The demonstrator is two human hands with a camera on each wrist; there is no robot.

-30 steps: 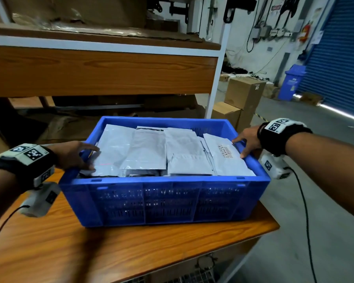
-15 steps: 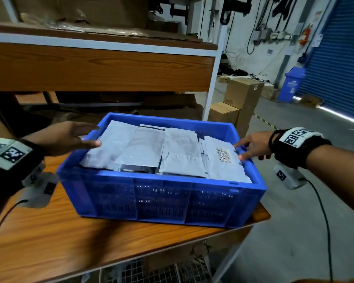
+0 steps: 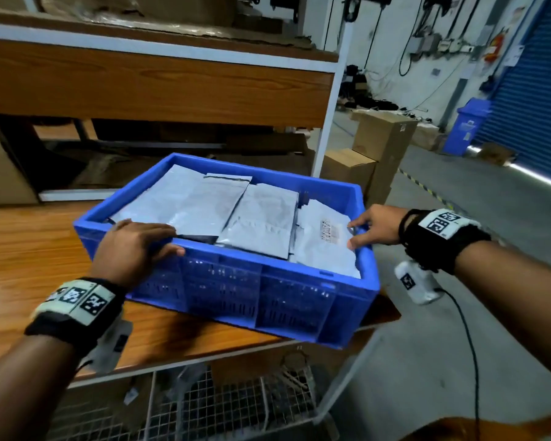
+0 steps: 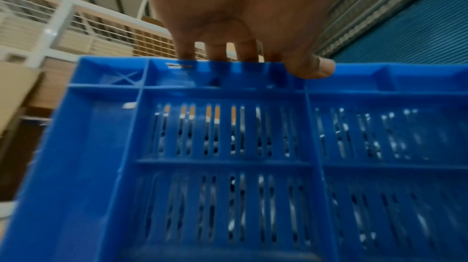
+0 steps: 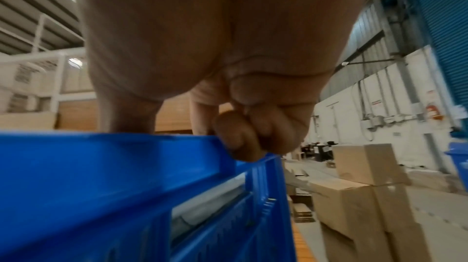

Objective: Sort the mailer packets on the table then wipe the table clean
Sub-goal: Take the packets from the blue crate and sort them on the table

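Observation:
A blue slatted crate (image 3: 268,297) stands on the wooden table (image 3: 29,249), its right corner hanging past the table's edge. Several grey mailer packets (image 3: 261,224) lie flat in it, filling it almost to the rim. My left hand (image 3: 134,246) grips the near long rim by the left corner, its fingers (image 4: 215,52) hooked over into the crate (image 4: 222,130) and the thumb outside. My right hand (image 3: 376,226) holds the right end rim. In the right wrist view that hand (image 5: 228,66) curls its fingers against the crate's (image 5: 113,176) top edge.
A wooden shelf (image 3: 156,84) on a white post (image 3: 331,116) overhangs the back of the table. Cardboard boxes (image 3: 379,144) stand on the floor to the right, with a blue bin (image 3: 471,125) and a blue shutter beyond. A wire mesh rack (image 3: 220,405) sits under the table.
The crate has turned and slid toward the table's right corner. My left hand moved from the crate's left end to its near long rim. My right hand kept to the right end.

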